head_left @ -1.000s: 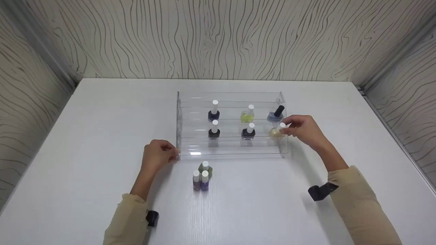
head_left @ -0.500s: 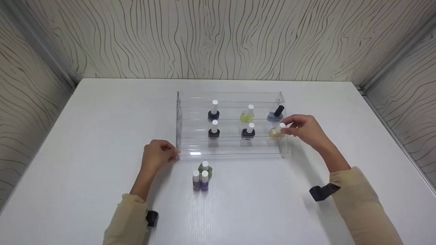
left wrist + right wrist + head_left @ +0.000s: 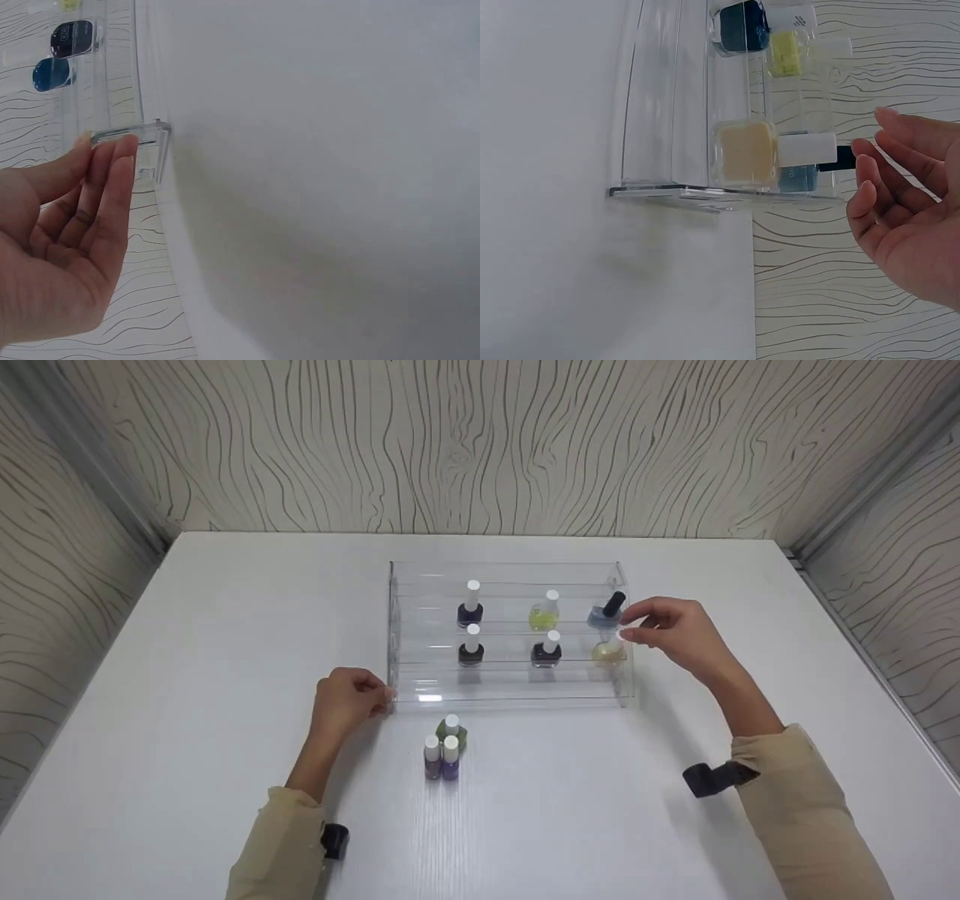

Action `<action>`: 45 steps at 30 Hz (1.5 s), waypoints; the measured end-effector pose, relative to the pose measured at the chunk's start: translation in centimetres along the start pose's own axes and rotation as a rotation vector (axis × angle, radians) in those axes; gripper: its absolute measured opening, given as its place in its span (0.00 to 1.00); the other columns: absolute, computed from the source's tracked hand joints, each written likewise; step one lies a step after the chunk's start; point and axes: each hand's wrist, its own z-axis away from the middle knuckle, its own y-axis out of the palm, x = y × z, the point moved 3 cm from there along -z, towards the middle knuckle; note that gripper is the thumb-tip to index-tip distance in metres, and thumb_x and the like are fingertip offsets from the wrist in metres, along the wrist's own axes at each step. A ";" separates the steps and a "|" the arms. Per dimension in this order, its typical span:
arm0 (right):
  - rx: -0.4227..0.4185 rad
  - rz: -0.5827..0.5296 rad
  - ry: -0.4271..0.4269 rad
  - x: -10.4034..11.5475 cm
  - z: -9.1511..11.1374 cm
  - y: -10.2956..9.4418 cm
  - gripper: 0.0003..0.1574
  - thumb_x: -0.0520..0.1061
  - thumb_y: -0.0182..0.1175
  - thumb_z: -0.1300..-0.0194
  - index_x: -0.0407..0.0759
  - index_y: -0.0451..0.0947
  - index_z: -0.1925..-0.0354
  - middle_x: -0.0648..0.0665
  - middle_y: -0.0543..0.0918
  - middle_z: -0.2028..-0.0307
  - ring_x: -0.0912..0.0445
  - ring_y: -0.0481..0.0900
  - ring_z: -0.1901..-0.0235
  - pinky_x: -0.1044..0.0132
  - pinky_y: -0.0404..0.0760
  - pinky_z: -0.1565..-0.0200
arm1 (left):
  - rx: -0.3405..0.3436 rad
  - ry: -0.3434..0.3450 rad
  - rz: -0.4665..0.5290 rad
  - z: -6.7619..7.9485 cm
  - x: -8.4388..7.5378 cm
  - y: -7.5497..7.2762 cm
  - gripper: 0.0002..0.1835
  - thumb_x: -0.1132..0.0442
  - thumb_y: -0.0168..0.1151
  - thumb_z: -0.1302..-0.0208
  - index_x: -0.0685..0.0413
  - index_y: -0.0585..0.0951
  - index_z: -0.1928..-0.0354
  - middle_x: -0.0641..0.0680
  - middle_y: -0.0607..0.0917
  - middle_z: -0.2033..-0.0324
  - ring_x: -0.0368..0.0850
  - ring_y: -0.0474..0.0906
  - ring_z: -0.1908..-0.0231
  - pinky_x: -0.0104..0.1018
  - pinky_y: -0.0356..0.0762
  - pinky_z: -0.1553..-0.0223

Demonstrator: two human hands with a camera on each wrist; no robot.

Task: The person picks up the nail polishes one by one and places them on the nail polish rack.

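Note:
A clear acrylic rack (image 3: 510,682) with stepped tiers stands on the table. My left hand (image 3: 349,701) pinches its front left corner between thumb and fingers; the left wrist view shows the rack's edge (image 3: 154,133) in that grip. At the rack's right end, my right hand (image 3: 675,636) is apart from the cream nail polish bottle (image 3: 746,154), its fingers loosely bent and holding nothing. Behind that bottle a blue-grey one (image 3: 604,617) with a black cap leans to the right. Further left stand a dark bottle (image 3: 546,654) and a yellow one (image 3: 544,618), both white-capped.
Two more dark bottles, one upper (image 3: 470,615) and one lower (image 3: 471,654), stand in the rack's left half. In front of the rack, a green bottle (image 3: 459,735), a purple one (image 3: 450,769) and a greyish one (image 3: 433,768) stand close together on the white table (image 3: 570,810).
My right hand has let go of the cream bottle's white cap and moved slightly up and away. The bottle stays in its place on the rack. My left hand has not moved.

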 end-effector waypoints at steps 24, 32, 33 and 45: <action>0.162 -0.040 -0.108 3.2 0.4 5.8 0.13 0.38 0.63 0.43 0.34 0.79 0.59 0.42 0.81 0.64 0.54 0.76 0.68 0.70 0.75 0.66 | -0.008 -0.013 -0.028 -0.1 0.0 0.0 0.04 0.70 0.65 0.48 0.65 0.82 0.75 0.54 0.81 0.82 0.44 0.78 0.80 0.31 0.76 0.77; 0.221 -0.067 -0.168 3.8 0.7 8.6 0.10 0.36 0.63 0.45 0.33 0.79 0.62 0.42 0.81 0.66 0.54 0.75 0.69 0.70 0.74 0.66 | -0.007 0.000 0.002 0.1 0.0 0.0 0.03 0.71 0.65 0.47 0.65 0.82 0.75 0.55 0.82 0.81 0.46 0.80 0.79 0.31 0.77 0.76; 0.230 -0.063 -0.174 4.0 0.8 8.9 0.10 0.36 0.63 0.45 0.33 0.79 0.63 0.43 0.81 0.66 0.54 0.75 0.69 0.70 0.74 0.66 | -0.007 0.000 0.003 0.1 0.0 0.0 0.03 0.71 0.65 0.47 0.65 0.82 0.75 0.55 0.82 0.81 0.46 0.80 0.79 0.31 0.77 0.76; 0.324 -0.074 -0.229 4.5 1.2 12.9 0.08 0.35 0.64 0.47 0.35 0.80 0.65 0.43 0.82 0.68 0.57 0.75 0.71 0.70 0.73 0.68 | -0.011 -0.004 0.008 0.1 -0.1 -0.1 0.04 0.71 0.65 0.47 0.66 0.81 0.75 0.56 0.82 0.81 0.45 0.79 0.79 0.31 0.76 0.77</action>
